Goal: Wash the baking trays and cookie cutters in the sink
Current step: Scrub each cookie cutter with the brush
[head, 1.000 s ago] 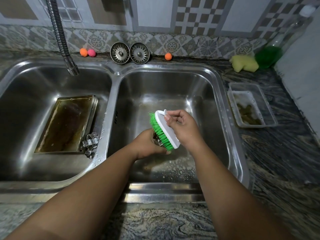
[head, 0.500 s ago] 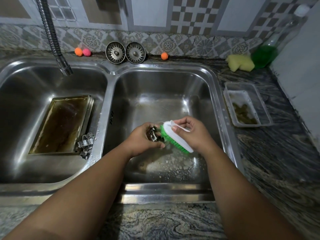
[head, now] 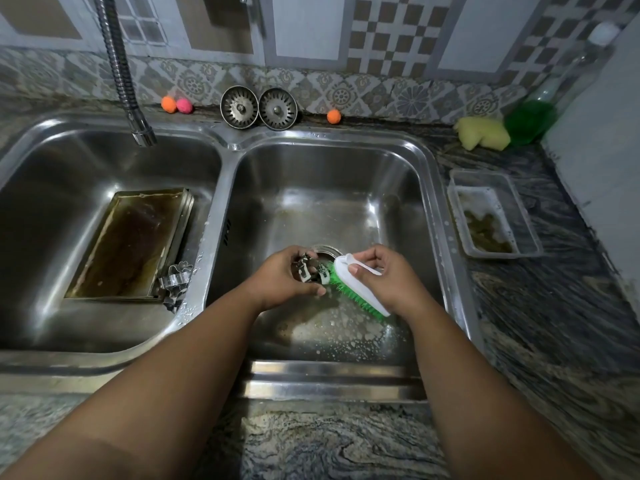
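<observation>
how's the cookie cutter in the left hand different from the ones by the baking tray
The cookie cutter in the left hand is held over the right basin, against the scrub brush; the loose cookie cutters lie untouched in the left basin beside the baking tray. The held one looks dark-stained; the loose ones look shinier. All are metal.

Both bare forearms reach forward and converge. The left hand (head: 289,277) is curled, thumb low and fingertips on top, its grip closed on a small metal piece. The right hand (head: 388,277) is wrapped over a handle from above, knuckles up, fingers folded
</observation>
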